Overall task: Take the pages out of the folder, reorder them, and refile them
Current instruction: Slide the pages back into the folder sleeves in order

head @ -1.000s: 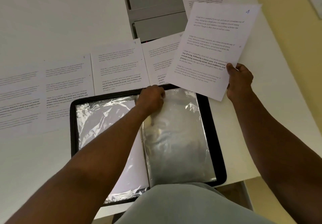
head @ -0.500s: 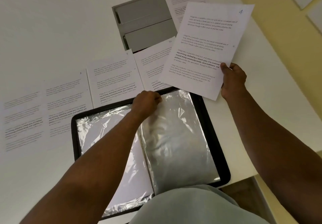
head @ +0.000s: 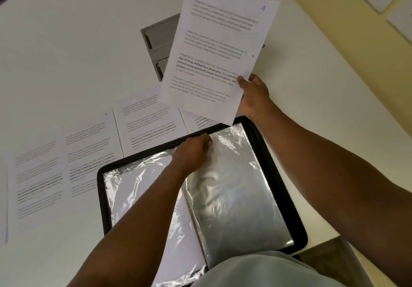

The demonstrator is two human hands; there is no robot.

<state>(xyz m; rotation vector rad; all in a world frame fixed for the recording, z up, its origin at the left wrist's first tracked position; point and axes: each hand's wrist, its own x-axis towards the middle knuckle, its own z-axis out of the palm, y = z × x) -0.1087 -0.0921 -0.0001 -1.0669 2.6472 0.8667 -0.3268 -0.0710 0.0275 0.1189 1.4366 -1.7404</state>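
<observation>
A black folder (head: 287,188) lies open on the white table (head: 66,41), its clear plastic sleeves (head: 236,188) shining. My left hand (head: 194,150) pinches the top edge of the right-hand sleeve near the spine. My right hand (head: 254,94) holds a printed page (head: 218,50) marked 4 by its lower right corner, lifted above the folder's top edge. Several more printed pages (head: 147,126) lie side by side on the table beyond and left of the folder.
A grey cable hatch (head: 156,39) is set into the table behind the held page. A yellow wall (head: 334,1) with white wall plates runs along the right. The table's front edge and a wooden piece (head: 327,262) show at bottom right.
The view has shifted, so everything sits lower and further right in frame. My right hand has raised the page marked 4 a little. My left hand stays at the sleeve's top edge.
</observation>
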